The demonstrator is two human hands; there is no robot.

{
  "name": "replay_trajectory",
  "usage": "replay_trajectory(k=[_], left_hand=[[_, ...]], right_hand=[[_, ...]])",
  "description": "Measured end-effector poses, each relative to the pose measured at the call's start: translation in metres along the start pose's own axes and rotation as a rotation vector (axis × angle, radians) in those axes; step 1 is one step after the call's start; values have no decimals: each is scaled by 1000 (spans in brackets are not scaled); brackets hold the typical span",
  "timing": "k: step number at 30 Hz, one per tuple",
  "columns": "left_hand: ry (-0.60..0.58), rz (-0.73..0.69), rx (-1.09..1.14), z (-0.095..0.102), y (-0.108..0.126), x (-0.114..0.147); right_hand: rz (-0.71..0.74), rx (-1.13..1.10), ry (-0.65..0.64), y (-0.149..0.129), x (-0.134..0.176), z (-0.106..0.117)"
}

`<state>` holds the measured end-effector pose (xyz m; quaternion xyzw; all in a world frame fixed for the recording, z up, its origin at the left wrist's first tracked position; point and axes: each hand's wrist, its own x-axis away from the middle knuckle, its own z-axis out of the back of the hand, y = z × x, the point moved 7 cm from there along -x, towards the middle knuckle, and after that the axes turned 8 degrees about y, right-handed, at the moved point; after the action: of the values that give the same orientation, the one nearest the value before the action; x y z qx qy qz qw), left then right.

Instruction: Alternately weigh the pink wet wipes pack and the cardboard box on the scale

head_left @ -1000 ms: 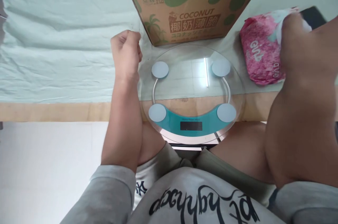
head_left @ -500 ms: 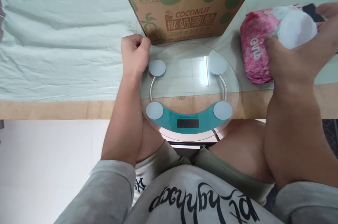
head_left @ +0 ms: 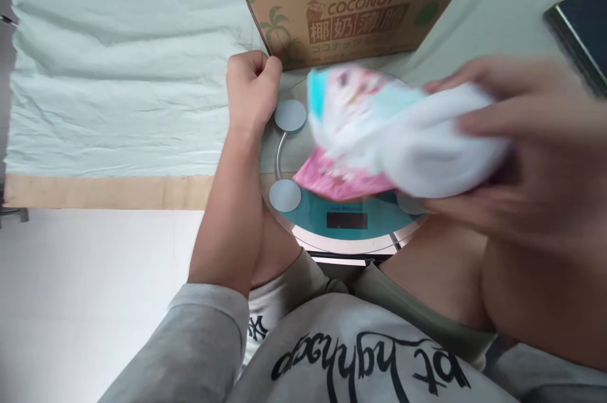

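Note:
A round glass scale (head_left: 351,229) with a teal band and dark display lies at the table's near edge. My right hand (head_left: 526,156) grips a soft pink, white and pale blue packet (head_left: 379,137) and holds it, blurred, above the scale, hiding most of the glass. My left hand (head_left: 251,90) is a closed fist with nothing in it, resting on the cloth at the scale's far left rim, next to the box corner.
A cardboard box marked COCONUT (head_left: 351,4) stands just behind the scale. A pale green cloth (head_left: 118,74) covers the table, with a bare wooden strip (head_left: 104,191) along the near edge. A dark flat object (head_left: 581,30) lies at the far right.
My right hand has lifted the pink packet off the cloth at the right and swung it left over the scale. My left fist has stayed by the scale's rim.

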<state>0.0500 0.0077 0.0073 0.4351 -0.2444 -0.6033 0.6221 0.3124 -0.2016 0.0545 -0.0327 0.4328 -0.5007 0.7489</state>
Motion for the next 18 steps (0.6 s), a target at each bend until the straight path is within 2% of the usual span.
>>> replay_trajectory(k=[2,4,8,11,12,13,16,17,18], left_hand=[[5,1,23,1,4,3],[-2,9,49,0,6,5],[-8,43,44,0,5,7],[-24,36,34,-1,5,8],[-27,37,27,-1,5,8],[-31,38,19,0,5,9],[-65,53,-26,-2,6,10],[-79,51,-48,-3,6,10],[-99,46,-74,-4,6,10]], right_hand=[[213,-49,-68,-36,-10,-25],[293,-46,-78,-50,-14,-41],[289,-5,-113,-40,-14,-56],[276,-87,-125,-24,-15,-55],[258,-154,-71,-17,-17,-50],[210,-228,52,-6,-20,-41],[-77,-368,565,51,-16,-14],[-173,-379,686,72,-11,-12],[-254,-388,746,91,-7,-15]])
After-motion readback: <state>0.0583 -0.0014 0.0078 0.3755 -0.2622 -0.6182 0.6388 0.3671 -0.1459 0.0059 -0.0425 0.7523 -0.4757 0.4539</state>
